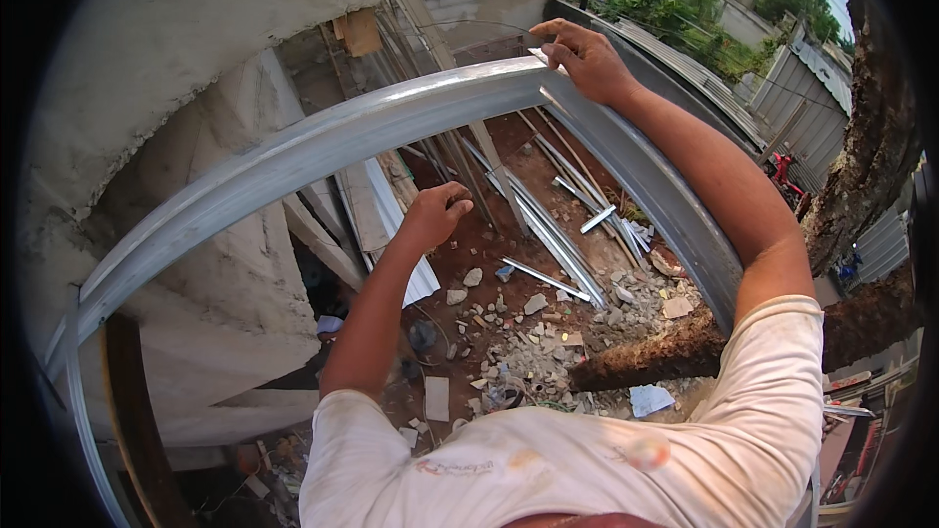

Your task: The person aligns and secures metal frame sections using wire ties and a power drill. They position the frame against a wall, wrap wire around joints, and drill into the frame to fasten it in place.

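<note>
A grey galvanized steel channel (293,147) arcs across the view in front of me. It meets a second steel channel (650,186) at a corner on the upper right. At that corner is my right hand (587,64), its index finger stretched out and the thumb lower, apart from it, near a small pale tip of the metal. My left hand (437,215) is raised below the first channel, apart from it. Its fingers are curled together, and whatever they may hold is hidden.
Below lie loose metal profiles (548,225), rubble (538,352) and a rough tree trunk (646,347). A concrete wall (186,49) stands at left, with leaning wooden poles (421,0) beside it. Another trunk (866,156) rises at right, near corrugated sheets (802,98).
</note>
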